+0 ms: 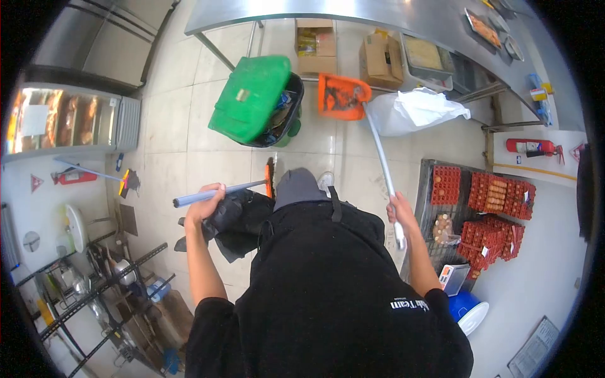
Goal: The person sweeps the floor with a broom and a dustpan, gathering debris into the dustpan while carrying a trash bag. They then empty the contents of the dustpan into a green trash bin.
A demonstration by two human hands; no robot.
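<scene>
Gripping broom handle [217, 193] plus black bag [242, 217] in left hand [205, 203], right hand [398, 211] closed on dustpan [340, 96] pole, pan beside green bin [255, 101]; tilting risks spilling debris.

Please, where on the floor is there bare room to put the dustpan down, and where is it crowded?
Bare tiles lie left of the green bin, toward the display case, and between the bin and the broom head. The right is crowded: white bag, egg trays. The right hand holds the dustpan; the left hand, broom handle and black bag.
</scene>
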